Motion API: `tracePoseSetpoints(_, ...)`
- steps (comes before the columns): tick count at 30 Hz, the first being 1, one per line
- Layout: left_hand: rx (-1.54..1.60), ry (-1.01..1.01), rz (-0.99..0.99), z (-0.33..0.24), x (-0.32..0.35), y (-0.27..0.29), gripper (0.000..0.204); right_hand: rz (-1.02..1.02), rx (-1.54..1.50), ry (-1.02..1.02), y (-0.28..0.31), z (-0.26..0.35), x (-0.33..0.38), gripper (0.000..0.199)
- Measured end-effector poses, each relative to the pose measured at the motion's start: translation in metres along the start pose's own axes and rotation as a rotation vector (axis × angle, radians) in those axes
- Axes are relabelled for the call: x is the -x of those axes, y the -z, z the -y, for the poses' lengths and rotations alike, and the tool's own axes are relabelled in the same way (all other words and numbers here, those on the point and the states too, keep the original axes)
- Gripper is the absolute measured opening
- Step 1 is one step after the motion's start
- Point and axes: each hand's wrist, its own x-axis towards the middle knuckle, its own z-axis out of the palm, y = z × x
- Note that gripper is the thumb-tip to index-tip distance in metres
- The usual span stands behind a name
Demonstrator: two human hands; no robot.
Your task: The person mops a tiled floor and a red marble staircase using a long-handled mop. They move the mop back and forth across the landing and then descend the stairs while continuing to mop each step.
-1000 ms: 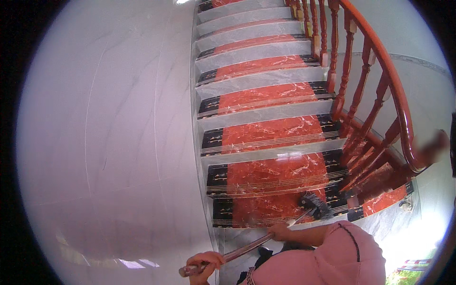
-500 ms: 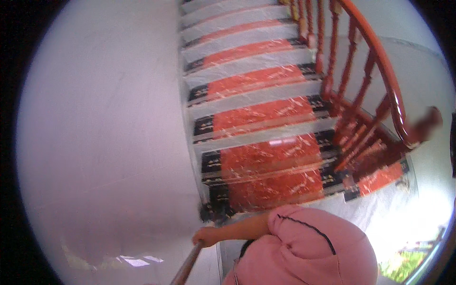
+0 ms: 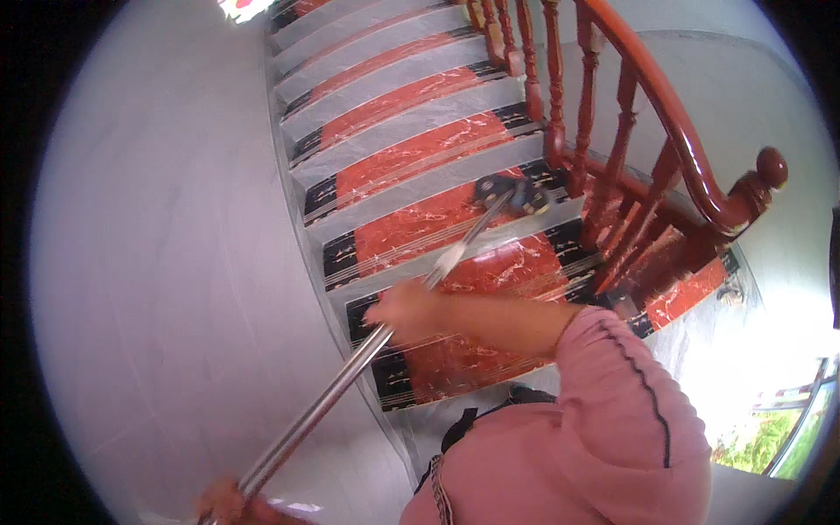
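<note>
A mop with a long metal handle point(image 3: 337, 388) slants from the lower left up to the stairs. Its dark, blurred mop head point(image 3: 516, 194) rests on a stair tread at the right, close to the balusters. My right hand point(image 3: 409, 311) is wrapped around the handle about midway, my pink-sleeved arm reaching across from the right. At the lower left, my left hand point(image 3: 229, 503) grips the handle near its end; part of this hand is smeared and cut off by the dark rim.
Red and black marble stairs point(image 3: 455, 363) with grey risers climb ahead. A red-brown wooden railing point(image 3: 687, 144) with turned balusters and a rounded newel post point(image 3: 770, 166) lines the right side. A smooth pale wall point(image 3: 166, 262) stands along the left. Bright light falls at the lower right.
The mop head has moved from the left end of the bottom step up to a higher tread at the right. My right arm has stretched upward, and my left hand now shows on the handle.
</note>
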Motion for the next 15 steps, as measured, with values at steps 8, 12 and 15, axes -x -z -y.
tracePoseSetpoints(8,0.246,0.75,0.702,0.11,0.127,-0.237,0.006,0.128,0.344,-0.389,0.008,-0.249,0.109,0.014)
tracePoseSetpoints(12,0.268,0.705,0.57,0.096,0.113,-0.202,0.014,-0.115,0.151,-0.374,-0.045,-0.216,0.104,0.017)
tracePoseSetpoints(15,0.267,0.543,0.534,0.074,0.065,-0.166,0.012,-0.142,0.102,-0.232,-0.072,-0.171,0.047,0.019)
